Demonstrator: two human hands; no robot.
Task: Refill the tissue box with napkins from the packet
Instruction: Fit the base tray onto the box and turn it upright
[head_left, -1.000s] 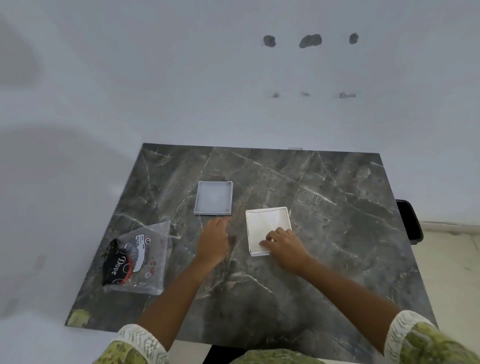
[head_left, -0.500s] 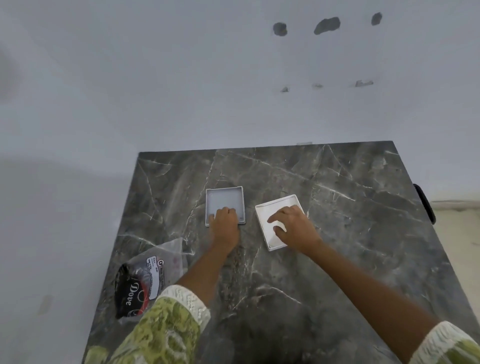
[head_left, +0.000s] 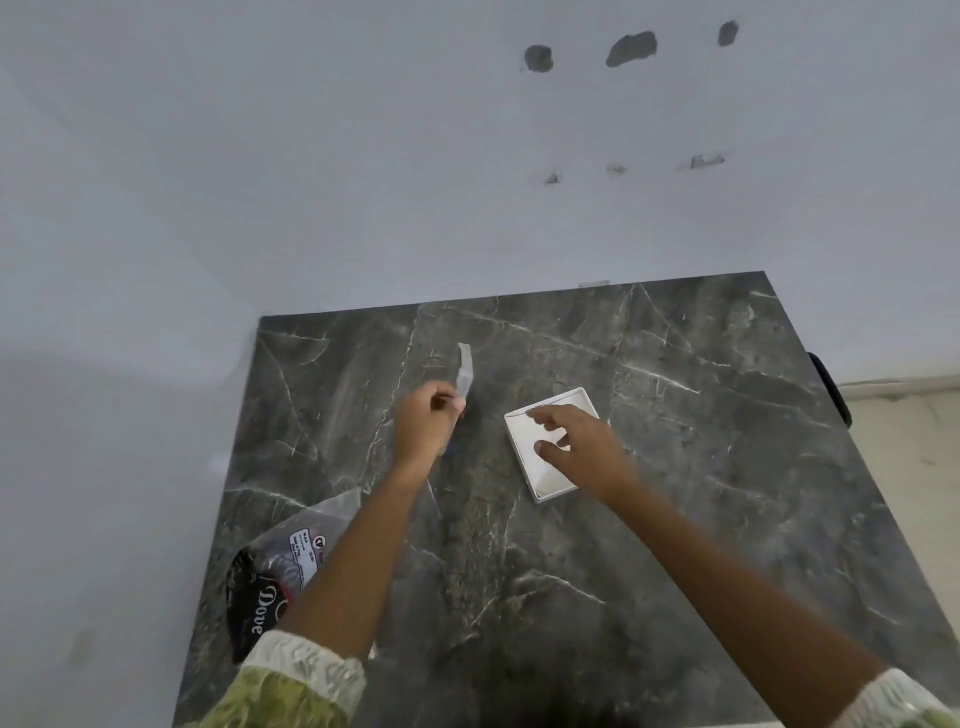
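My left hand (head_left: 427, 423) grips the grey square lid (head_left: 466, 370) by its near edge and holds it tilted up on edge above the marble table (head_left: 675, 467). The white open box tray (head_left: 535, 447) lies flat to the right of it. My right hand (head_left: 576, 447) hovers over the tray with fingers spread, covering its right half; I cannot tell if it touches. The napkin packet (head_left: 283, 566), clear plastic with a black "Dove" label, lies at the table's near left, partly behind my left forearm.
A pale wall (head_left: 363, 182) with several dark patches rises behind the table. A black object (head_left: 831, 387) sticks out past the table's right edge, with beige floor (head_left: 904, 441) beyond it.
My left hand has reached the grey lid, taken hold of it and tipped it up off the table. My right hand slid from the tray's near edge to above it.
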